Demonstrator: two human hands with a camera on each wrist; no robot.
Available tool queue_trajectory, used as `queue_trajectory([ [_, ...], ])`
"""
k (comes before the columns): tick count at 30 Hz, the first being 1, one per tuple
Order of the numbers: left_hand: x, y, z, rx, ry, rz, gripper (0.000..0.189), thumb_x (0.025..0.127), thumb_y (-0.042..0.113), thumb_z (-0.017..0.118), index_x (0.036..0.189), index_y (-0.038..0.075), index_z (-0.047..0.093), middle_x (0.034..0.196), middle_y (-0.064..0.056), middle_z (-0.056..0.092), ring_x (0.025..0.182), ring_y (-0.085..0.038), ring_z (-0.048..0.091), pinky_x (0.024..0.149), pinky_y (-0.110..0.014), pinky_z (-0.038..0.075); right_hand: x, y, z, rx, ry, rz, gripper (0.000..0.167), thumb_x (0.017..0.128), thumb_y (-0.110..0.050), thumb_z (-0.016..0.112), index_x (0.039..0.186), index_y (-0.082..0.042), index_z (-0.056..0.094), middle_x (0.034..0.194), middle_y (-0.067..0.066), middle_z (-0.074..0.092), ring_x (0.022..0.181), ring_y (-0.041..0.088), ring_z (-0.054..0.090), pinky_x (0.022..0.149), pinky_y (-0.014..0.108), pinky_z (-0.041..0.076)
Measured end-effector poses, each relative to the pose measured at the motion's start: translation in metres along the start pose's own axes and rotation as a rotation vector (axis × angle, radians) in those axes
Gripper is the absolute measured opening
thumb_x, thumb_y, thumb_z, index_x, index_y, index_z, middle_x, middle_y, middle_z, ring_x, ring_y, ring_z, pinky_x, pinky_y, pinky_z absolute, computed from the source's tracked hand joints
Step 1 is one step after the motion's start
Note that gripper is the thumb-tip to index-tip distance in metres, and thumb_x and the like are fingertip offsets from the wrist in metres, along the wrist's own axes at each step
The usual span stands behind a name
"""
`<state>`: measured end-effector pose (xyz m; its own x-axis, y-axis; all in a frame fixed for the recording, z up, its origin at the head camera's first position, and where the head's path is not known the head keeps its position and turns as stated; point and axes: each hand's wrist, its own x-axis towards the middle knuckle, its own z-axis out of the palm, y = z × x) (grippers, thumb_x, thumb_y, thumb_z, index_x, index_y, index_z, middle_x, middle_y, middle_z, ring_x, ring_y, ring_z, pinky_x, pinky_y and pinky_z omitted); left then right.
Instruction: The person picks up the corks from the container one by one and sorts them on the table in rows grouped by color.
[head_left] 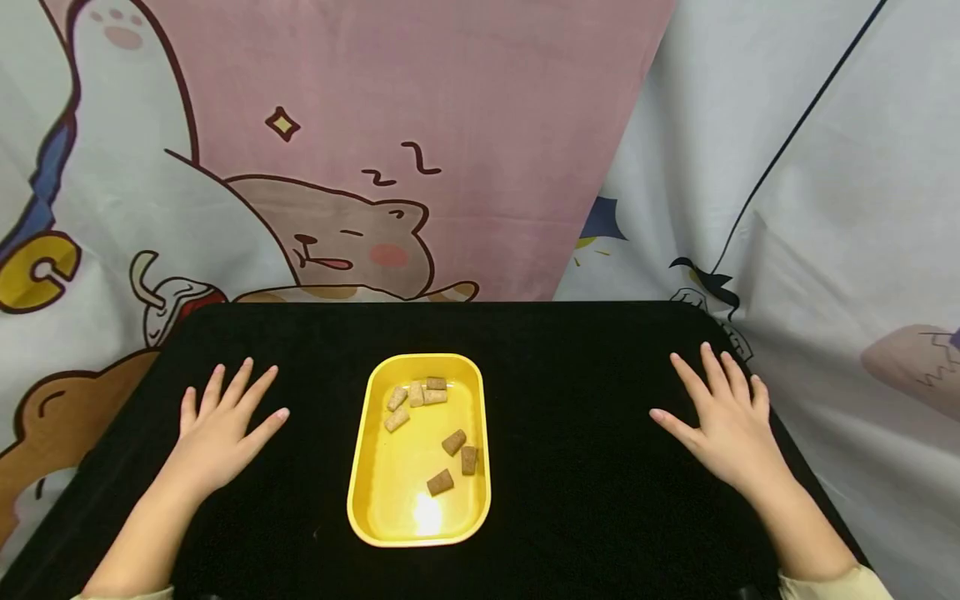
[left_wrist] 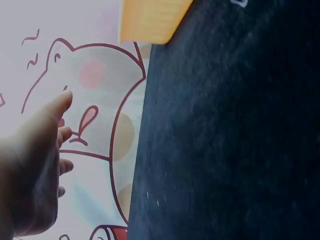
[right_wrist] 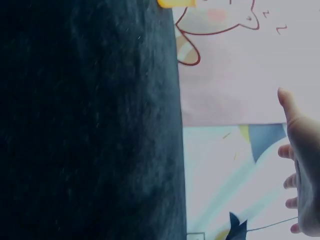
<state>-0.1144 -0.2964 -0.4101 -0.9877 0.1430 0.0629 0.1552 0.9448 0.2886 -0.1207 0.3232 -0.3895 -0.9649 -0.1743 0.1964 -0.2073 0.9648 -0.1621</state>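
Note:
A yellow rectangular tray (head_left: pixel 360 467) lies on the black table, between the two hands and apart from both. Inside it are several small brown pieces, which look like short corks or pellets; lighter ones (head_left: pixel 397 419) gather toward the far end, while darker ones (head_left: pixel 440 482) lie nearer the right side. My left hand (head_left: pixel 217 433) is to the left of the tray, fingers spread and holding nothing. On the far right, my right hand (head_left: pixel 727 425) is likewise spread with nothing in it. Both wrist views show the hands' fingers extended.
The black cloth-covered table (head_left: pixel 585 450) extends under and around the tray. Behind it hangs a curtain (head_left: pixel 480 100) printed with cartoon animals, which also runs along the right side. The table's far edge meets this curtain.

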Motion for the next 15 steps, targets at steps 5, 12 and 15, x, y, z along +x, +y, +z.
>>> queue_trajectory([
  [5, -0.001, 0.011, 0.0, -0.039, 0.017, 0.027, 0.069, 0.098, 0.051, 0.04, 0.155, 0.021, 0.015, 0.157, -0.022, 0.005, 0.14, -0.04, -0.017, 0.101, -0.059, -0.023, 0.0, -0.013, -0.005, 0.029, 0.046, -0.022, 0.081, 0.091, -0.054, 0.055, 0.154, -0.018, 0.019, 0.158, 0.021, 0.003, 0.142, 0.041, -0.004, 0.105, 0.063, -0.012],
  [12, 0.001, 0.025, 0.007, -0.117, 0.044, 0.064, 0.067, 0.099, 0.048, 0.043, 0.155, 0.02, 0.017, 0.158, -0.019, 0.008, 0.142, -0.038, -0.01, 0.106, -0.058, -0.017, 0.001, -0.035, -0.007, 0.108, 0.102, -0.107, 0.078, 0.091, -0.049, 0.058, 0.153, -0.019, 0.023, 0.158, 0.018, 0.008, 0.141, 0.041, 0.004, 0.107, 0.063, -0.006],
  [15, 0.001, 0.03, 0.012, -0.144, 0.068, 0.084, 0.067, 0.099, 0.045, 0.046, 0.154, 0.018, 0.02, 0.158, -0.019, 0.01, 0.143, -0.038, -0.006, 0.107, -0.058, -0.014, 0.003, -0.044, -0.006, 0.149, 0.134, -0.14, 0.076, 0.09, -0.047, 0.061, 0.152, -0.02, 0.026, 0.158, 0.016, 0.011, 0.141, 0.04, 0.008, 0.108, 0.063, -0.001],
])
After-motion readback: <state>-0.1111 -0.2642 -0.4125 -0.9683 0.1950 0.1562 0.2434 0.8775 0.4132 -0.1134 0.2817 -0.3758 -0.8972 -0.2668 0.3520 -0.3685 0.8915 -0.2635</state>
